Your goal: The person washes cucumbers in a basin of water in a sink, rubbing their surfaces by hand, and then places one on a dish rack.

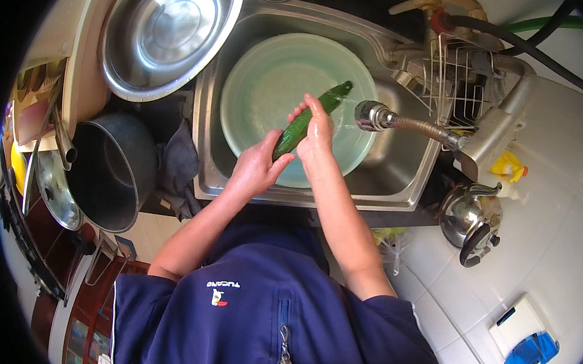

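Note:
A long green cucumber [295, 132] slants over a pale green basin [248, 71], its far end pointing up and to the right. My left hand [257, 165] is closed around its near end. Further along, my right hand [318, 131] wraps the middle of the cucumber, thumb on top. The basin stands in a stainless steel sink [402, 149]. Just right of the cucumber's far end is the faucet head [372, 115] on a flexible metal neck; water appears to spray from it toward the cucumber. My palms hide part of the cucumber.
A large steel bowl [174, 18] lies at the upper left, above a dark pot [106, 172]. A dark cloth [179, 164] hangs beside the sink's left edge. On the right are a wire rack [457, 79], a steel kettle [466, 211] and a yellow bottle [508, 165].

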The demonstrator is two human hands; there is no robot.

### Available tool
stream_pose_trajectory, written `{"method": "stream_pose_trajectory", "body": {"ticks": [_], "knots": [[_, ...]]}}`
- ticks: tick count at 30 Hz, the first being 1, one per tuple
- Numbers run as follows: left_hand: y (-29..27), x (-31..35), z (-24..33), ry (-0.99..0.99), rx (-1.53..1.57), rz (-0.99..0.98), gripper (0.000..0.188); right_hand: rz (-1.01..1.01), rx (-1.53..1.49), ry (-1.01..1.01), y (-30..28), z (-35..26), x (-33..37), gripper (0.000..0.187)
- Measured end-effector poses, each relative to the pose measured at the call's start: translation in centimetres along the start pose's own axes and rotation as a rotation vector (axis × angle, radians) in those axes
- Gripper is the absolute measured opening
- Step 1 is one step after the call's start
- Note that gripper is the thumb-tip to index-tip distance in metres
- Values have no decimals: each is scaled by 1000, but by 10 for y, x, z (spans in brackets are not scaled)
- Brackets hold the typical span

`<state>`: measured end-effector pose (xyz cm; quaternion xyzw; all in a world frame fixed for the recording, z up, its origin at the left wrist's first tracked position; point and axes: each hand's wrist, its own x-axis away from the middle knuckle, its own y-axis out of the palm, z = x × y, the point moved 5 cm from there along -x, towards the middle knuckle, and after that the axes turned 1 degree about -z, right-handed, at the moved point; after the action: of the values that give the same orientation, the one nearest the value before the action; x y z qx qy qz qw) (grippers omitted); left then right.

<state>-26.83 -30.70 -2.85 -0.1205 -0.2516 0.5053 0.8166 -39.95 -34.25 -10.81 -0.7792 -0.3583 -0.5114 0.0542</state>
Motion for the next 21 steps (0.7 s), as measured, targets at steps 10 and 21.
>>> {"method": "stream_pose_trajectory", "body": {"ticks": [10,21], "knots": [[24,31,-22,-788,1490,-189,36,-436,-344,-107,-14,-91,-41,39],[18,-57,-127,-527,1595,567,21,-180,-458,-172,-11,-107,46,44]]}}
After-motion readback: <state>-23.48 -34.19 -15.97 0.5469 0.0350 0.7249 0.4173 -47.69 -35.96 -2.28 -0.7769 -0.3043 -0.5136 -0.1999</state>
